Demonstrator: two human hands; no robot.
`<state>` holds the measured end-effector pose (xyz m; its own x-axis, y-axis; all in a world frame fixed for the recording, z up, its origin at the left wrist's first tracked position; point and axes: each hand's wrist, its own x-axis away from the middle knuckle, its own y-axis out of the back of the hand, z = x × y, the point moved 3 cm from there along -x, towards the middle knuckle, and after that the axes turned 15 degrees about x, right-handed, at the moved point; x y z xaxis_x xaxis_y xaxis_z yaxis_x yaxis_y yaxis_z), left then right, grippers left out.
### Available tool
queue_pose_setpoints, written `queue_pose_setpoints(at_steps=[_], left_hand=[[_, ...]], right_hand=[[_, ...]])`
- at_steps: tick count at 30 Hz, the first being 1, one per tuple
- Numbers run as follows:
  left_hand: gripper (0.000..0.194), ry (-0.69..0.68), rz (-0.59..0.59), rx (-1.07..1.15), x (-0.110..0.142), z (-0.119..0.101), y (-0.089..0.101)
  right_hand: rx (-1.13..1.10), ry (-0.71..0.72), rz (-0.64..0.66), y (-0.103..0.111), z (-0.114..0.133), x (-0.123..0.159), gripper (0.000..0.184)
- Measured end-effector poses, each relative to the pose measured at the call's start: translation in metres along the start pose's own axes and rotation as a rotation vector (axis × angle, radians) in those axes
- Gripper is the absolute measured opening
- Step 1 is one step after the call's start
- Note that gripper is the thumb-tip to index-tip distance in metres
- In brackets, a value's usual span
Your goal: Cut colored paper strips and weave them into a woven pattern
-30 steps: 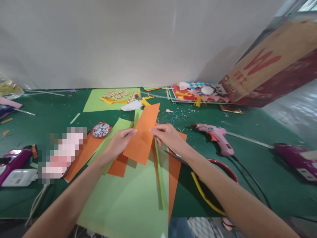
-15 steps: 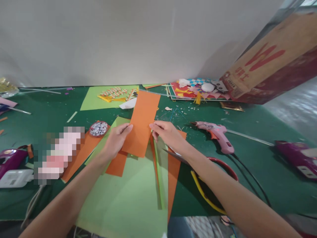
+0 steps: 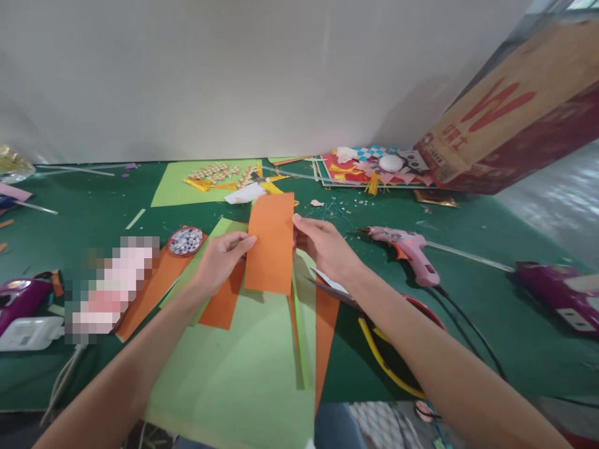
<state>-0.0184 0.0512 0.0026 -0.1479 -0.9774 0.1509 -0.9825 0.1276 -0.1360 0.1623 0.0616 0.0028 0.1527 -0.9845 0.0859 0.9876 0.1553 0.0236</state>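
Left hand pinches the orange card by its left edge, right hand by its right; card's up over the green sheet. Round red-rimmed dish, left of it, holds lots of black-and-white bits. Paper bag, far right: contents hidden.
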Motion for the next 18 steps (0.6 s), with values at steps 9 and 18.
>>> queue_pose_setpoints(at_steps=[9,18], left_hand=[[0.033,0.182,0.242,0.099,0.006,0.004,-0.008],[0.029,0.342,0.392,0.086,0.012,0.005,-0.013]], right_hand=[[-0.269,-0.090,0.244,-0.004,-0.002,0.002,0.047],[-0.319,0.020,0.497,-0.009,0.010,0.013,0.052]])
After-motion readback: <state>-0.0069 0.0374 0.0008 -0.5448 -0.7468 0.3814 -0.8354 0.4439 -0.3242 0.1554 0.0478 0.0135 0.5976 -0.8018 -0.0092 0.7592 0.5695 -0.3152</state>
